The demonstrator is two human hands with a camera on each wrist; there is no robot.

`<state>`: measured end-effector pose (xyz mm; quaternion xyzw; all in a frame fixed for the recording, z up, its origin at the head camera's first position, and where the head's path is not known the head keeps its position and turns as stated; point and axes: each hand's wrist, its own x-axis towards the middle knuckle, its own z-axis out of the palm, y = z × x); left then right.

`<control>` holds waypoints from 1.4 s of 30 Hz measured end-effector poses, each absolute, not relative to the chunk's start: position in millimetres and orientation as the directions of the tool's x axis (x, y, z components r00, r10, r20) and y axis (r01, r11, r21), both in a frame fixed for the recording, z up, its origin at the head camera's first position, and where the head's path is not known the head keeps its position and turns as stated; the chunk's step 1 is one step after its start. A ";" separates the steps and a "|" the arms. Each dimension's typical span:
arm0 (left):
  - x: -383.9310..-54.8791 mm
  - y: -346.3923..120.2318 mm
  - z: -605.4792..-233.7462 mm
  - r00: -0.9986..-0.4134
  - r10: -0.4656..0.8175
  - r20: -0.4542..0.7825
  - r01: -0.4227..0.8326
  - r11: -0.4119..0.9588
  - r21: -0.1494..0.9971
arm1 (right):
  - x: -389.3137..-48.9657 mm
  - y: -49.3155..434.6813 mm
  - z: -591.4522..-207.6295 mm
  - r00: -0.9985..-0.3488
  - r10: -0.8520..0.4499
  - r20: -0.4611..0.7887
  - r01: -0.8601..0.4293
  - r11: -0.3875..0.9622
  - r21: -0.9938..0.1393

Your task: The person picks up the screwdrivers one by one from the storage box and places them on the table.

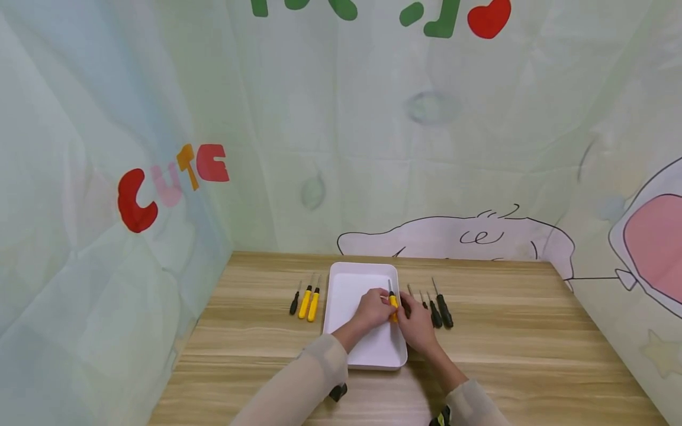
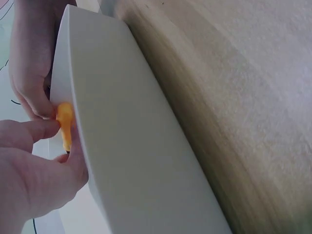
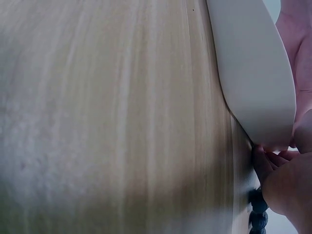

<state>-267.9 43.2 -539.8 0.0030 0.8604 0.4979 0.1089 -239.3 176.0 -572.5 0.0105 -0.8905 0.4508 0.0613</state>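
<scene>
A white rectangular tray [image 1: 343, 284] lies on the wooden table. Over its right side, my left hand [image 1: 375, 309] pinches a screwdriver by its yellow handle [image 2: 65, 117], the shaft pointing away from me. My right hand [image 1: 418, 324] is at the tray's right wall, its thumb beside the handle. In the right wrist view, fingers [image 3: 263, 163] of that hand press low on the outside of the wall while the thumb reaches over the rim.
Left of the tray lie a small black screwdriver [image 1: 294, 303] and two yellow-handled screwdrivers [image 1: 313, 306]. Several black screwdrivers [image 1: 444, 310] lie to its right, partly covered by the right hand. A printed cloth backdrop [image 1: 298, 130] stands behind the table [image 1: 506, 331] and at both sides.
</scene>
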 end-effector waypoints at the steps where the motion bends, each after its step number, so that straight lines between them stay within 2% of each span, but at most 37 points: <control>1: -268.2 43.1 -539.7 -0.974 0.124 -0.192 -0.108 0.494 0.863 | -239.3 176.0 -572.5 -0.993 0.037 0.115 -0.072 0.588 -0.806; 6: -266.6 41.5 -538.3 -0.965 0.158 -0.209 -0.116 0.458 0.881 | -239.4 176.0 -572.3 -0.994 0.040 0.104 -0.062 0.574 -0.816; 25: -262.0 24.9 -537.9 -0.989 0.088 -0.119 -0.062 0.482 0.874 | -236.6 175.7 -572.9 -0.991 0.029 0.127 -0.088 0.573 -0.815; 32: -261.2 11.1 -533.0 -0.988 0.076 -0.137 -0.085 0.478 0.874 | -237.4 174.1 -573.5 -0.995 0.033 0.091 -0.057 0.568 -0.821; 42: -258.2 -4.8 -527.5 -0.983 0.077 -0.169 -0.110 0.489 0.865 | -237.0 174.8 -572.5 -0.992 0.030 0.122 -0.081 0.589 -0.804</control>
